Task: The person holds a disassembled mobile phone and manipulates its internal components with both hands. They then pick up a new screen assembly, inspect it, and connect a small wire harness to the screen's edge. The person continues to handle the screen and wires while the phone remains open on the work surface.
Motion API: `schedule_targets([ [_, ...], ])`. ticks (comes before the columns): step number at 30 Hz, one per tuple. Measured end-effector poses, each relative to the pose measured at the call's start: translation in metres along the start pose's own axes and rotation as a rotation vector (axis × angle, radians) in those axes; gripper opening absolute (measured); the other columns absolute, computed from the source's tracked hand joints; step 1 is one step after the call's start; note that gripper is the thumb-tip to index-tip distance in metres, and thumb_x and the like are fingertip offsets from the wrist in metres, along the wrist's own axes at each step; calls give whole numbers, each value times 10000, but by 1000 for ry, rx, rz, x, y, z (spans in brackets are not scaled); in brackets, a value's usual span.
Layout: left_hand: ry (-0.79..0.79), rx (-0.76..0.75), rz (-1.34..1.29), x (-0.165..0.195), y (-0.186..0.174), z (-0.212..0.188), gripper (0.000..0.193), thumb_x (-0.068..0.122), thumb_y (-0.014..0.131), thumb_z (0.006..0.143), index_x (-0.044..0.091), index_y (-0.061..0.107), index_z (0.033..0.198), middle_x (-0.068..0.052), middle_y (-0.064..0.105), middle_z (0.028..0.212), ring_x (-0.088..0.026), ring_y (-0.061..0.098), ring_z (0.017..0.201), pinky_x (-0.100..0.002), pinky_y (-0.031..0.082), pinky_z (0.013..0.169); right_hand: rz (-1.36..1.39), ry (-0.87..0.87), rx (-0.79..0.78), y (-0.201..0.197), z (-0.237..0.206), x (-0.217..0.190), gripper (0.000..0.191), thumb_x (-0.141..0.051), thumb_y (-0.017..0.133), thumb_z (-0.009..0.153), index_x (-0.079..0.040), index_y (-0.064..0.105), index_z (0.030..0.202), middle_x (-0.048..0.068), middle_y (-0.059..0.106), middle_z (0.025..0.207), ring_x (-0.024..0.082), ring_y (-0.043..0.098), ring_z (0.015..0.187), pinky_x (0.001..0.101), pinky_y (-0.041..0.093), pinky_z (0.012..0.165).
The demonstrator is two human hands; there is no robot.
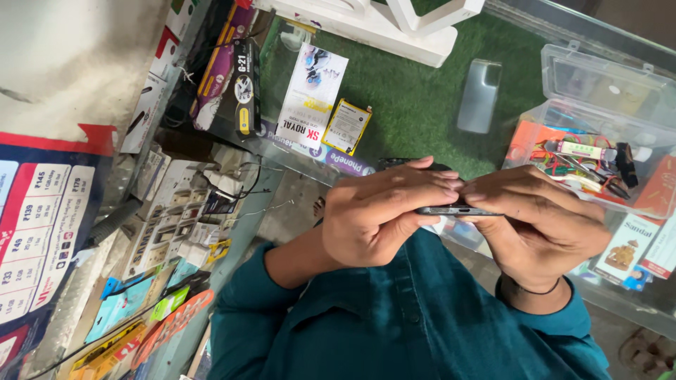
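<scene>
Packages, cards and a poster around a glass tabletop with green turf under it.

Tall white card package (310, 95) lies on the glass, slightly tilted; just right of it a small yellow-edged battery pack (346, 126) with a white label. Left of them a black box (246, 86) with a yellow stripe, beside a purple-and-yellow package (216, 74). Purple sticker strip (331, 157) along the tabletop edge. Far left, big blue-red price poster (39, 225) with white cells. Bottom left, blue, green and orange hanging packs (151, 317). Right edge, white-and-orange small boxes (625, 250) under the glass, near a red packet (658, 186).
</scene>
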State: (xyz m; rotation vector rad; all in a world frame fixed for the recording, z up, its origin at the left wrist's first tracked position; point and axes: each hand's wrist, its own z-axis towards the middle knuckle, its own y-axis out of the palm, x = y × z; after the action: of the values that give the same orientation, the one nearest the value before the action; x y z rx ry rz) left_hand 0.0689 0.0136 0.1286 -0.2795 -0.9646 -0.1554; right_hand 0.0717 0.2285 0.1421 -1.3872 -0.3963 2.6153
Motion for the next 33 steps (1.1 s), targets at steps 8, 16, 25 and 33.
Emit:
schedule_targets([
  [8, 7, 6, -51, -2, 0, -3, 255, -43, 687, 996, 15, 681, 1244, -135, 732, 1237, -280, 714, 1225, -426, 537, 1166, 15, 22, -16, -1, -3, 1, 162, -57, 799, 952, 43, 716, 1049, 182, 731, 970, 243, 751, 874, 303, 615, 794],
  [16, 20, -40, -9, -3, -4, -2, 254, -16, 699, 1002, 15, 669, 1252, -124, 728, 1249, -277, 703, 1241, -427, 537, 1169, 24, 34, -25, -2, -3, 1, 166, -51, 796, 954, 41, 722, 1070, 184, 732, 970, 245, 753, 883, 302, 615, 801],
  [25, -29, -48, 12, 4, -9, 0, 295, 9, 738, 1013, 33, 668, 1299, -101, 720, 1289, -240, 723, 1216, -401, 569, 1154, 45, 85, 0, 2, 0, -4, 177, -40, 800, 879, 51, 722, 1010, 170, 727, 941, 232, 733, 810, 282, 586, 719],
  [33, -19, 25, 75, -3, 0, 0, 214, 47, 761, 994, 50, 709, 1202, -106, 752, 1202, -236, 775, 1105, -324, 634, 1005, 53, 75, -5, 5, -5, -4, 161, -13, 795, 931, 57, 725, 1058, 167, 727, 942, 237, 736, 861, 286, 593, 753],
])
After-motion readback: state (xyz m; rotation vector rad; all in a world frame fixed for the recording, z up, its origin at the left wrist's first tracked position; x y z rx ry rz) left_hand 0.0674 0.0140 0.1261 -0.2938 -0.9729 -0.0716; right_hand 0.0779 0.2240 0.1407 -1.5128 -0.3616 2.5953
